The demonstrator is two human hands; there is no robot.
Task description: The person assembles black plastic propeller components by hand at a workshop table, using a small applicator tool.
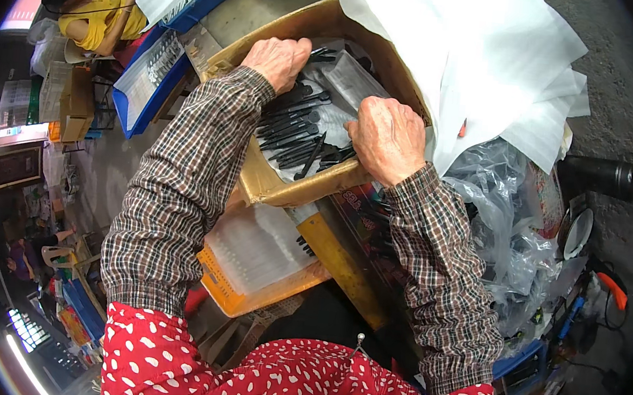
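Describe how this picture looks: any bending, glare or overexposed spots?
Head view: dark, curved corners frame the fisheye image; head view: a light strip at lower left glares white; head view: white sheets at top look almost washed out, and the clear plastic shows shiny highlights; head view: the box and its black pieces look reasonably sharp.

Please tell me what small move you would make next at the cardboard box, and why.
Perhaps bring the right grip leftward to straighten the slanted black piece in the cardboard box: it lies out of line with the neighbouring black pieces, fairly near that grip. Whether the grip already holds something is hidden.
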